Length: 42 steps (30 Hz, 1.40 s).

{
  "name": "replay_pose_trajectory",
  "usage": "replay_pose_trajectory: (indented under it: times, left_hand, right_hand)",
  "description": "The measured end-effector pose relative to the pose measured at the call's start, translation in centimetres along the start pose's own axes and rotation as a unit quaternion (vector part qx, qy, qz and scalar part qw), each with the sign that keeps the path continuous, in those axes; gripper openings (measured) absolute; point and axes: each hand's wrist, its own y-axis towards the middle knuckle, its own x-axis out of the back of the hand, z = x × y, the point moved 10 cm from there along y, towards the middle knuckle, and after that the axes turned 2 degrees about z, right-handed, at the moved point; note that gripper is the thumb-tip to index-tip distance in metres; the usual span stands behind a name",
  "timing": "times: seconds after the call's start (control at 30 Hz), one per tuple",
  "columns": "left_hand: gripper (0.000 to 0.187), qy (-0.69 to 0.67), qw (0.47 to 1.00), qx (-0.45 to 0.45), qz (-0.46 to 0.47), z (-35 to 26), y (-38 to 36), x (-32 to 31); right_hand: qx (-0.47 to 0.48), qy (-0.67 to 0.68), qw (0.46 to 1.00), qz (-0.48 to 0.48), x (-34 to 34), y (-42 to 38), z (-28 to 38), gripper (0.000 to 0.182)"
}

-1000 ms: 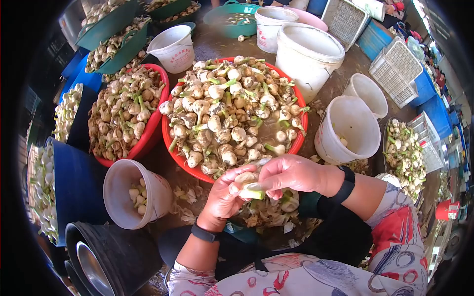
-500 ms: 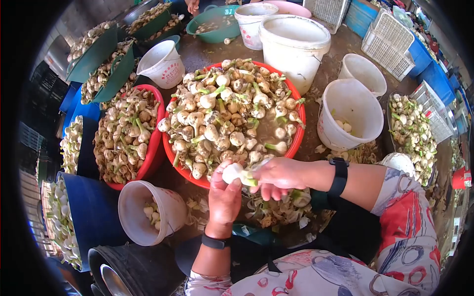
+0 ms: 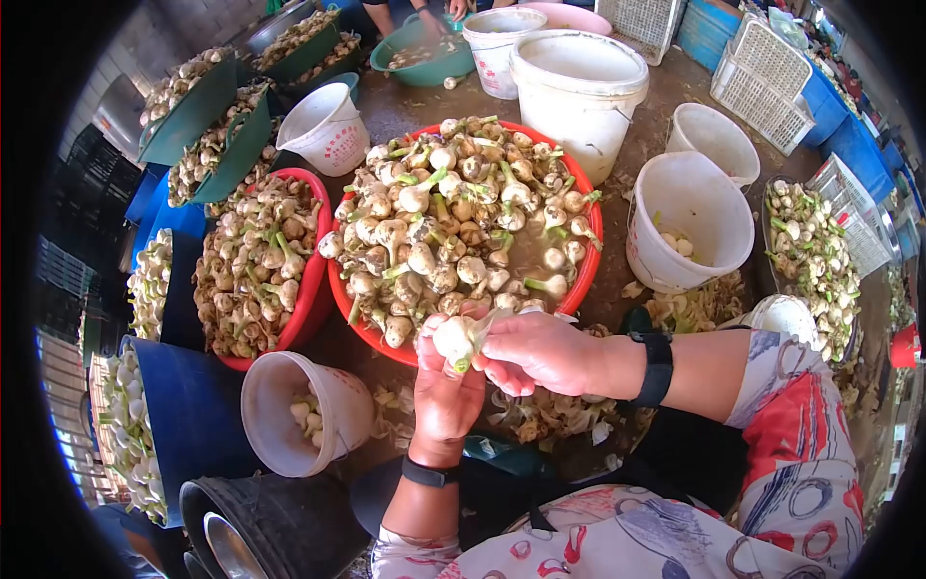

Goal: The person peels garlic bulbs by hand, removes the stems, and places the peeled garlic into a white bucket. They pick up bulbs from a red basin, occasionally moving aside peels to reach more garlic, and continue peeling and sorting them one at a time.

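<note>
A white garlic bulb with a short green stem end is held up by the fingers of my left hand. At the bulb's right side, my right hand pinches pale, loose garlic skin that still hangs on it. Just beyond both hands stands a red basin heaped with unpeeled garlic bulbs in murky water. Scattered peelings lie on the floor below my hands.
A white bucket with peeled bulbs stands left; another white bucket is to the right. A second red basin of garlic, a blue tub and a black bucket line the left. Another person's hands reach into a green basin.
The bulb has turned so its green stem end points down toward me, and a flap of skin now stands loose. Another person's arms have come over the green basin.
</note>
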Motion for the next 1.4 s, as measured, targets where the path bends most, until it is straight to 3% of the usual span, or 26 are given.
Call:
replay_pose_trajectory:
  times: [0.1,0.17,0.23,0.3,0.43,0.5,0.57,0.6,0.63,0.7,0.9,1.03,1.1,1.17,1.23,1.27,1.3,1.4]
  left_hand:
    - [0.04,0.009,1.0,-0.01,0.016,-0.6,-0.1,-0.5]
    - [0.041,0.126,0.99,-0.069,0.008,-1.9,-0.5,0.3]
    - [0.041,0.154,0.985,-0.078,0.004,-2.3,-0.8,0.3]
    - [0.044,0.104,0.992,-0.07,-0.003,-2.5,-0.9,-0.2]
    - [0.047,-0.008,0.999,-0.031,-0.011,-2.4,-1.5,-1.1]
    - [0.049,-0.082,0.997,-0.006,-0.01,-2.3,-1.8,-0.8]
    - [0.046,-0.054,0.998,-0.024,-0.005,-2.3,-1.6,-0.8]
    - [0.045,0.007,0.999,-0.039,-0.018,-2.2,-1.5,-0.1]
    - [0.043,0.069,0.996,-0.052,-0.031,-2.1,-1.4,0.2]
    - [0.039,0.107,0.993,-0.053,0.009,-1.8,-1.3,-0.7]
    - [0.046,0.161,0.984,-0.073,-0.021,-2.3,-1.6,-1.2]
    - [0.047,0.043,0.998,-0.05,0.016,-1.3,-1.5,-1.7]
    - [0.047,-0.021,1.0,0.01,-0.007,-0.3,-1.5,-1.6]
    - [0.049,-0.023,0.999,0.016,-0.032,-0.2,-1.6,-0.6]
    - [0.051,-0.121,0.992,0.033,0.028,-0.7,-1.4,-0.6]
    - [0.052,-0.138,0.99,0.017,0.004,-1.9,-1.0,-0.4]
    - [0.053,-0.096,0.992,-0.018,-0.085,-3.2,-1.6,0.3]
    - [0.047,-0.14,0.99,0.009,0.017,-2.9,-1.5,-0.1]
  right_hand:
    - [-0.067,-0.018,0.998,0.007,-1.1,-1.1,0.4,0.024]
    - [-0.062,-0.074,0.995,0.0,-1.4,-1.0,0.5,0.022]
    - [-0.055,-0.128,0.99,-0.009,-1.3,-1.0,0.3,0.021]
    - [-0.027,-0.002,0.999,0.037,-2.1,-0.6,-0.4,0.022]
    - [0.058,-0.095,0.994,0.002,-1.5,-1.2,1.4,0.018]
    - [0.099,-0.055,0.989,-0.093,2.1,-1.0,4.2,0.033]
    - [0.102,-0.15,0.981,-0.073,1.4,-2.0,6.3,0.039]
    - [0.044,-0.161,0.985,-0.036,0.1,-1.5,4.3,0.042]
    - [-0.034,-0.247,0.966,-0.071,-1.3,-2.6,3.5,0.04]
    - [-0.024,-0.206,0.978,-0.01,-2.3,-1.9,1.6,0.035]
    - [-0.006,-0.035,0.999,0.035,-2.9,-1.6,-0.2,0.029]
    - [0.053,0.006,0.998,0.02,-3.2,-1.5,0.4,0.032]
    - [0.081,0.01,0.993,0.08,-4.2,-1.4,0.9,0.033]
    - [0.078,-0.038,0.995,0.041,-3.9,-1.5,1.4,0.032]
    - [0.055,-0.105,0.992,-0.039,-2.1,-1.7,2.5,0.032]
    - [0.118,-0.09,0.989,-0.023,-1.3,-1.1,3.8,0.029]
    - [0.068,-0.059,0.996,-0.012,0.1,-0.9,3.2,0.027]
    - [0.006,-0.401,0.916,0.011,0.4,-0.2,1.9,0.026]
